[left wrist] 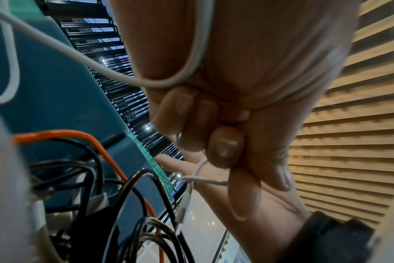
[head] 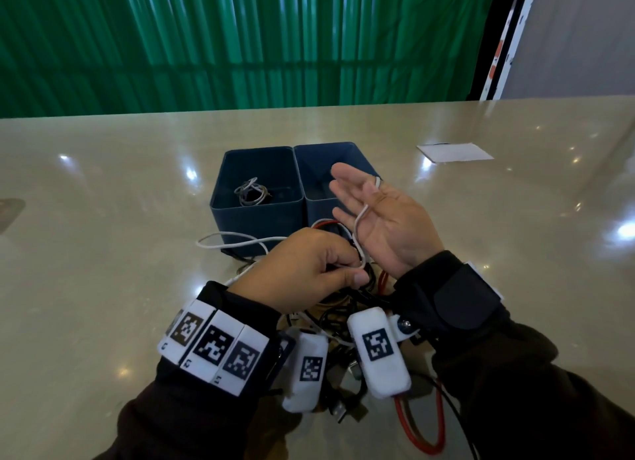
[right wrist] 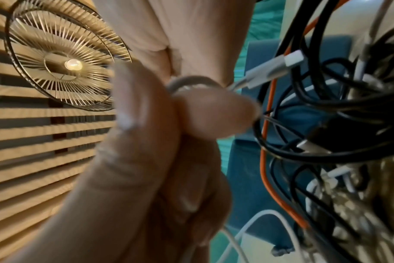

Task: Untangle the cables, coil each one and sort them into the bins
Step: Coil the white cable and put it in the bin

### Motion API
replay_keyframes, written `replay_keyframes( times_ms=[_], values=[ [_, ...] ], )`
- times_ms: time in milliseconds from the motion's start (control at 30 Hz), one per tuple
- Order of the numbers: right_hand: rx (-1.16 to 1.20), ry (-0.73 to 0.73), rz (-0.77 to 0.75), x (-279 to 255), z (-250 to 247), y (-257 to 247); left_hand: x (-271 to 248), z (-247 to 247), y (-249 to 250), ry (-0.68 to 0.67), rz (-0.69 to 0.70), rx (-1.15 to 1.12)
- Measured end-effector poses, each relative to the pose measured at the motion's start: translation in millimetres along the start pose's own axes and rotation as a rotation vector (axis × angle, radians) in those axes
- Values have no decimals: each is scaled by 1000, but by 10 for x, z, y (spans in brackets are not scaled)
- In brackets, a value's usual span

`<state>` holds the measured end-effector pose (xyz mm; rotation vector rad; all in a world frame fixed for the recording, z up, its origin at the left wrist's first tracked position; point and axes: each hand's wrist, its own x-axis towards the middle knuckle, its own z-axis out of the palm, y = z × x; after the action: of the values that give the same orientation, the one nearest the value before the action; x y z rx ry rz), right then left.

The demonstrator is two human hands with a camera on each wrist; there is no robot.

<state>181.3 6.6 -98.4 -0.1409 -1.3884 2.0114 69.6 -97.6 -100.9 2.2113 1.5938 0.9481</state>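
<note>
My left hand (head: 343, 270) is curled and grips a white cable (head: 360, 217) just in front of the bins. The left wrist view shows its fingers (left wrist: 223, 146) closed round that cable (left wrist: 192, 60). My right hand (head: 378, 215) is held palm up with straight fingers. The cable lies across its palm and loops over the thumb. Under both wrists sits a tangle of black, white and red cables (head: 343, 310), also close in the right wrist view (right wrist: 326, 124). Two dark blue bins stand side by side. The left bin (head: 220, 184) holds a coiled grey cable (head: 251, 193).
The right bin (head: 324, 148) is partly hidden by my right hand. A loop of white cable (head: 237, 241) lies on the beige table before the left bin. A red cable (head: 417, 435) trails at the near edge. A white card (head: 453, 152) lies far right.
</note>
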Motion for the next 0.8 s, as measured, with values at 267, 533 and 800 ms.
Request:
replay_keyframes(
  times_ms=[267, 533, 800],
  values=[
    [-307, -162, -50, -44, 57, 103, -5, -1, 24, 83, 31, -42],
    [-661, -185, 106, -82, 22, -28, -49, -118, -20, 436, 48, 22],
    [-687, -347, 278, -117, 30, -55, -49, -161, -55, 550, 80, 164]
  ],
)
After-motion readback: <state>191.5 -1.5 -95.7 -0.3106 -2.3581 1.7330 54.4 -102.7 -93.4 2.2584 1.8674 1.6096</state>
